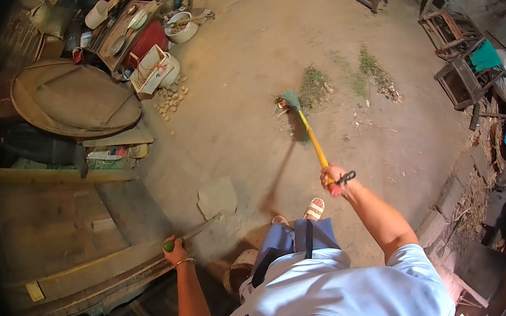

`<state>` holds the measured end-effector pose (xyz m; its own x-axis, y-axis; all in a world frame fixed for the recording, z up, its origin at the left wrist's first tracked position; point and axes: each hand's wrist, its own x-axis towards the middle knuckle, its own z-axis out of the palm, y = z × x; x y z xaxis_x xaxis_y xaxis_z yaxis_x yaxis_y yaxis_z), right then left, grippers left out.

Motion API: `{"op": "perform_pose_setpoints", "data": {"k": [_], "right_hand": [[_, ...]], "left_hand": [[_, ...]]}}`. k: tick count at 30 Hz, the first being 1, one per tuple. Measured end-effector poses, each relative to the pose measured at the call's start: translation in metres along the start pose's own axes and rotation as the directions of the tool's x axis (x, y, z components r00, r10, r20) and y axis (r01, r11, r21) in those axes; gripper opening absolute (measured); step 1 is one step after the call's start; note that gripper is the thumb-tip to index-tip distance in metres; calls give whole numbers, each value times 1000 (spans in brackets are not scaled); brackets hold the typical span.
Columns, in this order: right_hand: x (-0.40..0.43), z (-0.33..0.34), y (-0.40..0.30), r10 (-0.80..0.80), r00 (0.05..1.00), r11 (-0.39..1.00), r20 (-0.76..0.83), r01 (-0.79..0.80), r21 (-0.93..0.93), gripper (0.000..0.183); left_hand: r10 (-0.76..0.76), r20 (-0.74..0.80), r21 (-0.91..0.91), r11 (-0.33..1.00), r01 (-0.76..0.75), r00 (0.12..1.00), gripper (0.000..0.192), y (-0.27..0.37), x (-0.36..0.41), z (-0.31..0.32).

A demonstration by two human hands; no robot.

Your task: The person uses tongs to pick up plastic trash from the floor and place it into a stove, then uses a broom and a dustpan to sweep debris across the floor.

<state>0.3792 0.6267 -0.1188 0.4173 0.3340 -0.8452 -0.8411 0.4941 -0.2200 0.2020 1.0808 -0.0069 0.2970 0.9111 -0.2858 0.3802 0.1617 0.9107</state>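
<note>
My right hand (pixel 336 180) grips the yellow handle of a broom (pixel 318 148), close to its red end. The broom's green bristles (pixel 292 99) rest at the floor beside a small heap of wood chips and dark debris (pixel 281 106). Just beyond lies a pile of dry grass and leaf litter (pixel 313 86). At the lower left, my left hand (pixel 175 251) is closed around the green-tipped end of a long handle. That handle runs to a pale, greyish dustpan (pixel 217 197) on the floor, left of my feet; its joint is blurred.
More grass sweepings (pixel 377 73) lie farther right. Small potatoes (pixel 171 99) are scattered by a white basket (pixel 156 70). A round wooden board (pixel 77 98) stands at left. Wooden stools (pixel 459 80) line the right side. A bucket (pixel 240 272) sits beside my left leg.
</note>
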Motion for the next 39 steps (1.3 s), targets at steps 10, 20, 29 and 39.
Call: {"op": "perform_pose_setpoints", "data": {"k": [10,20,29,39], "right_hand": [[40,108,46,327,836,737,441,-518,435,15],[100,75,-121,133,977,720,165,-210,662,13],[79,117,-120,-167,975,977,-146,184,110,9],[103,238,-5,167,862,718,479,-440,540,13]], "left_hand": [[16,-55,119,993,-10,998,21,6,64,37],[-28,122,105,994,15,992,23,57,147,143],[-30,236,105,994,6,971,23,92,183,203],[-56,131,78,996,46,990,22,115,227,176]]}}
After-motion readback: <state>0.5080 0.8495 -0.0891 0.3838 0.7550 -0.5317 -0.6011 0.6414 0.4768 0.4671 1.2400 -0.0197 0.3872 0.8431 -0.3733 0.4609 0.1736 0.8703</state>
